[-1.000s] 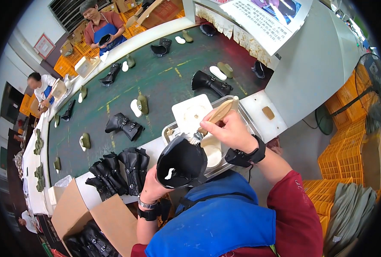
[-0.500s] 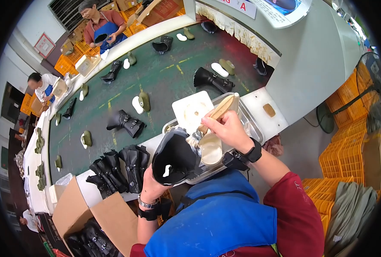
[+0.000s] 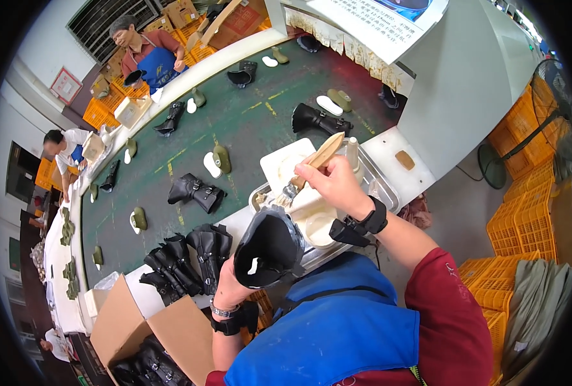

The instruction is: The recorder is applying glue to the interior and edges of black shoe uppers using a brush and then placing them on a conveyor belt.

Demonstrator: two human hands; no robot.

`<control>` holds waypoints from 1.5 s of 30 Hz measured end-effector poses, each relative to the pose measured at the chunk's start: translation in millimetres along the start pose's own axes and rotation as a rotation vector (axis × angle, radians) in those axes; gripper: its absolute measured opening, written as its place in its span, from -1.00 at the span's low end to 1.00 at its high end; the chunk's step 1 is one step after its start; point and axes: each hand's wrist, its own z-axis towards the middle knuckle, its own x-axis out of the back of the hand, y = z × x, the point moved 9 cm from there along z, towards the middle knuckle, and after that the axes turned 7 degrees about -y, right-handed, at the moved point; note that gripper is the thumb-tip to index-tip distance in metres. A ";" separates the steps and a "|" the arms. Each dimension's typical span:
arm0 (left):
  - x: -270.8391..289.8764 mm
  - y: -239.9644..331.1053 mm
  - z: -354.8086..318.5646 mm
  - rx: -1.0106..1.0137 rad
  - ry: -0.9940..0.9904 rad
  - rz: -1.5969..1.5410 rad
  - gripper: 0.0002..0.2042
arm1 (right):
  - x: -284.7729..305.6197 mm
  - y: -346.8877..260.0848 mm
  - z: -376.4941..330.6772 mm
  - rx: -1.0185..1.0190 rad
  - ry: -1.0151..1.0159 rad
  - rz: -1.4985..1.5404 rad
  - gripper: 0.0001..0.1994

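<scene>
Boot upper (image 3: pixel 271 248) gaping upward, brush (image 3: pixel 325 152) slanting down-left

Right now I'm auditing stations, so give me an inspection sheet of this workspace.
Surface: green belt bearing black uppers, olive pieces and white soles; white ledge.
Work items: held upper, brush, metal tray with white tub.
Clutter: piled uppers, open carton.
Left hand: holds the upper.
Right hand: holds the brush, bristles near the upper's rim, contact unclear.
Cables: thin dark cord by the fan base.
Surroundings: co-workers across the belt; orange crates at right.
</scene>
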 end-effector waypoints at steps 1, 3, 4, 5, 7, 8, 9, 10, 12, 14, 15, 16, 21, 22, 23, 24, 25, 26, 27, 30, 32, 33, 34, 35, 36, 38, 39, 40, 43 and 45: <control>-1.4 -1.8 -0.1 0.018 -0.005 -0.069 -0.52 | 0.0 -4.6 -0.3 0.022 0.016 0.048 -0.78; -1.9 -2.0 -0.2 0.036 -0.012 -0.140 -0.51 | -8.0 -7.6 -2.2 0.004 -0.007 0.067 -0.79; 1.0 0.9 -0.4 0.025 0.005 -0.097 -0.51 | -13.2 -7.0 -4.0 -0.013 -0.029 0.087 -0.79; 2.9 3.0 -0.7 0.014 0.022 -0.054 -0.50 | -14.0 -5.7 -6.3 0.023 -0.008 0.006 -0.78; 6.6 -2.7 -5.3 0.037 0.069 -0.109 -0.49 | -16.7 -3.3 -8.0 -0.014 -0.079 -0.121 -0.78; 9.4 -8.1 -7.6 0.059 0.112 -0.165 -0.49 | -20.5 -0.1 -9.2 -0.052 -0.145 -0.249 -0.77; 8.6 -13.0 -8.8 0.061 0.117 -0.165 -0.49 | -20.1 -2.3 -9.8 -0.022 -0.129 -0.255 -0.76; 9.7 -15.9 -10.1 0.039 0.144 -0.109 -0.49 | -22.3 -5.0 -11.0 -0.022 -0.134 -0.253 -0.76; 12.1 -15.5 -12.4 0.018 0.176 -0.053 -0.48 | -18.6 -10.5 -14.6 -0.051 -0.061 -0.140 -0.75; 16.5 -12.4 -12.7 0.016 0.217 -0.002 -0.49 | -20.5 1.9 -16.2 -0.048 -0.074 -0.102 -0.75; 16.8 -13.1 -13.6 0.017 0.222 -0.003 -0.49 | -22.9 2.9 -18.2 -0.044 -0.080 -0.101 -0.75; 14.8 -15.1 -14.0 0.011 0.199 -0.066 -0.49 | -24.8 4.6 -19.0 -0.041 -0.086 -0.099 -0.75; 11.4 -10.9 -16.0 0.013 0.156 -0.152 -0.50 | -30.4 0.4 -14.6 0.056 0.006 -0.210 -0.75; 11.9 -13.9 -17.5 0.029 0.145 -0.160 -0.50 | -33.5 -1.6 -14.1 0.064 0.013 -0.223 -0.76; 11.9 -16.9 -18.8 0.046 0.135 -0.168 -0.50 | -36.5 -3.6 -13.8 0.071 0.021 -0.235 -0.78; 12.8 -18.8 -18.7 0.048 0.137 -0.169 -0.50 | -40.1 -4.6 -13.1 0.070 0.018 -0.235 -0.78; 13.3 -19.6 -18.1 0.038 0.136 -0.156 -0.48 | -43.8 -17.0 -14.3 0.190 0.036 -0.298 -0.81; 13.9 -20.4 -18.1 0.028 0.134 -0.142 -0.46 | -48.1 -28.4 -16.9 0.310 0.053 -0.359 -0.84; 14.9 -22.8 -19.1 0.030 0.137 -0.143 -0.46 | -52.1 -31.8 -17.9 0.356 0.045 -0.347 -0.87; 19.6 -28.6 -23.1 0.034 0.157 -0.096 -0.42 | -54.4 -30.8 -18.4 0.383 0.049 -0.326 -0.88; 18.7 -30.9 -25.2 0.042 0.141 -0.112 -0.39 | -59.1 -32.1 -15.6 0.353 0.024 -0.308 -0.88; 19.3 -29.7 -25.7 0.042 0.142 -0.114 -0.39 | -61.1 -30.7 -14.3 0.320 0.005 -0.292 -0.87; 21.7 -25.0 -26.2 0.023 0.158 -0.085 -0.39 | -61.7 -28.8 -14.9 0.320 0.005 -0.293 -0.87; 23.7 -21.7 -27.1 0.003 0.174 -0.056 -0.39 | -66.1 -23.9 -15.1 0.308 -0.043 -0.329 -0.85; 24.4 -23.8 -29.0 0.004 0.178 -0.057 -0.39 | -71.1 -19.7 -15.0 0.297 -0.094 -0.363 -0.83; 28.6 -27.6 -33.7 -0.013 0.225 -0.025 -0.38 | -69.6 -11.1 -14.4 0.224 -0.149 -0.418 -0.80; 28.8 -28.6 -33.9 -0.014 0.224 -0.026 -0.38 | -70.8 -3.3 -13.2 0.148 -0.195 -0.473 -0.77; 28.6 -27.0 -33.7 -0.032 0.217 0.024 -0.38 | -71.7 -2.8 -12.1 0.148 -0.194 -0.475 -0.77; 27.5 -27.3 -35.3 -0.040 0.203 0.035 -0.38 | -58.0 -2.4 -7.3 0.099 0.003 -0.205 -0.76; 25.3 -28.6 -33.1 -0.038 0.191 -0.006 -0.38 | -60.6 0.2 -3.5 0.116 0.074 -0.071 -0.76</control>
